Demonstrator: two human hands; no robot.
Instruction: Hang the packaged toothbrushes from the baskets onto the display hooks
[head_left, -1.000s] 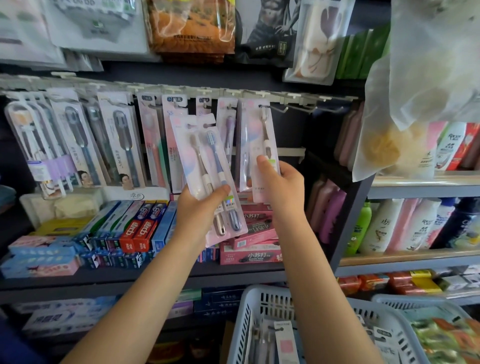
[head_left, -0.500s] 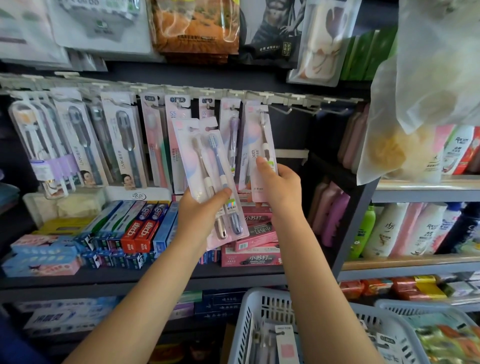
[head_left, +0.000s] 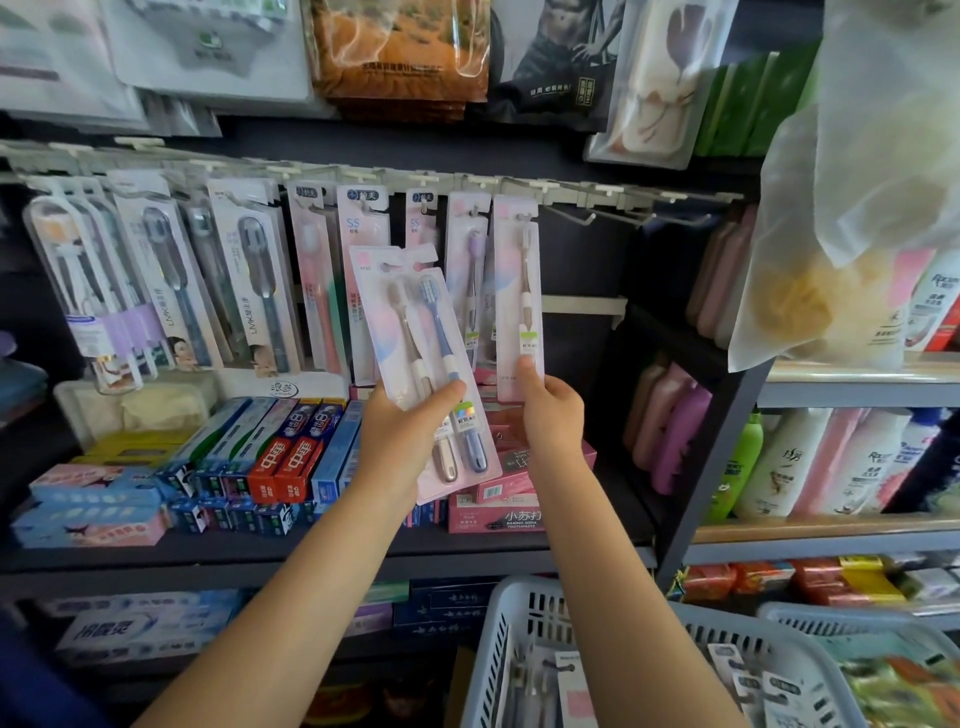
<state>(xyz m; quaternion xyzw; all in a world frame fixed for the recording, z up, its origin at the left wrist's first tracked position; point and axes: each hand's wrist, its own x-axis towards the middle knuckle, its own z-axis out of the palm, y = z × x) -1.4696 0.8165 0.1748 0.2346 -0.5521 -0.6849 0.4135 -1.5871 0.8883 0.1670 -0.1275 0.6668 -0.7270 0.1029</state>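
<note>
My left hand (head_left: 402, 441) grips a pink two-brush toothbrush pack (head_left: 415, 338) by its lower half, tilted in front of the display. My right hand (head_left: 550, 415) holds the bottom of a single pink toothbrush pack (head_left: 519, 291) whose top sits at a display hook (head_left: 522, 210). Several other toothbrush packs (head_left: 249, 280) hang along the rail to the left. Bare hooks (head_left: 587, 215) stick out to the right. A grey basket (head_left: 524, 629) with more packs stands at the bottom.
Toothpaste boxes (head_left: 291, 457) are stacked on the shelf under the hooks. Shampoo bottles (head_left: 779, 467) fill the right-hand shelves. A clear plastic bag (head_left: 857, 208) hangs at the upper right. A second basket (head_left: 810, 616) with snacks sits at the bottom right.
My right hand has slid down to the bottom of the single pack, which now hangs straighter at its hook. My left hand has kept its pack nearly in place.
</note>
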